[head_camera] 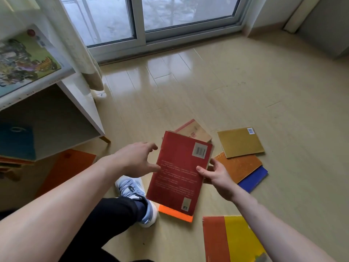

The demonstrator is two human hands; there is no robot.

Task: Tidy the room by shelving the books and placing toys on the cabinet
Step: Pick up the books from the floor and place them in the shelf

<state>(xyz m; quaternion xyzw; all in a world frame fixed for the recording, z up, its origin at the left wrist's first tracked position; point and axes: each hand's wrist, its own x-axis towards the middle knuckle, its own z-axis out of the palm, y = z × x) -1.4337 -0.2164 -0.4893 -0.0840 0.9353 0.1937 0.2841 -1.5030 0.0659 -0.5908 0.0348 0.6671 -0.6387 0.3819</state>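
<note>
Nearest the camera, at the floor's [245, 87] near edge, lies a book with a red and yellow cover [226, 241], flat and untouched. Just beyond it the right hand [217, 174] pinches the red book [179, 173] at its right long edge, thumb on the back cover and fingers underneath, holding it tilted above the floor. The left hand [134, 159] is spread open beside the book's left edge, fingers loosely curved, touching or nearly touching it; which one I cannot tell.

The red book looks like a fairly thick paperback: moderately light, somewhat flexible, its matt cover unlikely to slip. Held by one edge it will likely sag or swing, so a second grip on the spine side, or a palm under the middle, should steady it for carrying to the white shelf [83, 103] at left.

Under its lower end an orange book [175, 214] shows on the floor. To the right lie an amber book [238, 165] on top of a blue book [255, 178], with a gold book [239, 142] overlapping the amber one's far corner. Behind the red book a tan book [196, 131] peeks out.

The red book's back cover carries lines of small print, a grey barcode label near the top corner and a small logo at the bottom; none is legible. The gold book has a white barcode sticker, also unreadable. No toys are visible.
</note>
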